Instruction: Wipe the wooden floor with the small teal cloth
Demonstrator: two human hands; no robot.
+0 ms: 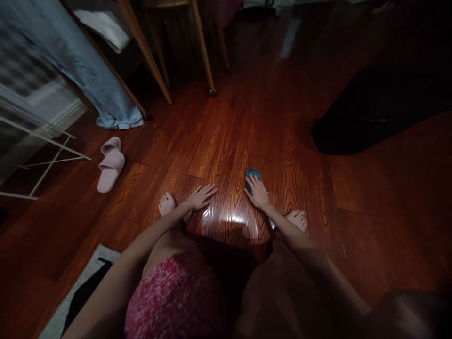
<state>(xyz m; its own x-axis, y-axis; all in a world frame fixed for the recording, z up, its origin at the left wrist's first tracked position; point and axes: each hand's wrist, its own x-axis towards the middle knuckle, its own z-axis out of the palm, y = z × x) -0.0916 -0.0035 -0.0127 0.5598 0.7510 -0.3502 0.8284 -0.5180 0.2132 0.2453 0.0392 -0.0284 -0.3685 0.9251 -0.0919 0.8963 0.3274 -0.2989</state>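
My left hand lies on the glossy reddish-brown wooden floor, palm down, its fingers stretched out and nothing in it. To the right, my right hand rests flat with fingers spread over a small dark teal cloth. Part of that cloth sticks out beyond the fingertips; the rest is hidden under the hand. Beside my right forearm, a small white thing shows in part, too covered to name. My bare feet are on the floor outside each hand.
Pink slippers lie at the left, near a white metal rack. Light blue jeans hang down to the floor by wooden chair legs. A large black object stands at right. A pale mat is at lower left.
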